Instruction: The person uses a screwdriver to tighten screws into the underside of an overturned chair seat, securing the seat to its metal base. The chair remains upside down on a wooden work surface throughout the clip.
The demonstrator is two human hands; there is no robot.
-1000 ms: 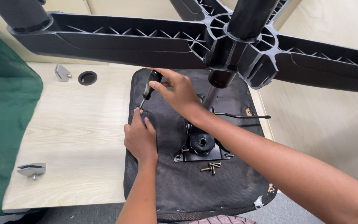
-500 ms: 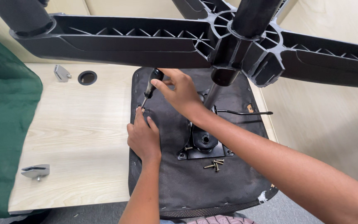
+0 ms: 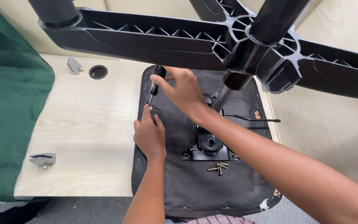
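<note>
Head view: looking down past an upturned chair's black star base (image 3: 195,39), which fills the top of frame.
Hidden: star base arms cut off at both edges; screwdriver tip and what it meets masked by left fingertips; far edge of seat behind the hub.
Screwdriver (image 3: 156,82): black handle, slim metal shaft, tilted, point down on the seat's left part.
Right hand (image 3: 183,89): grip closed round the screwdriver handle.
Left hand (image 3: 149,135): flat on the seat, fingertips pinched at the shaft's tip; whether anything is held cannot be told.
Seat underside (image 3: 187,186): black fabric, lying on the pale wood tabletop (image 3: 83,137).
Mechanism plate (image 3: 209,146): black, mid-seat.
Loose screws (image 3: 218,167): small cluster just below the plate.
Left margin: green mesh (image 3: 9,124); two metal brackets (image 3: 43,159).
</note>
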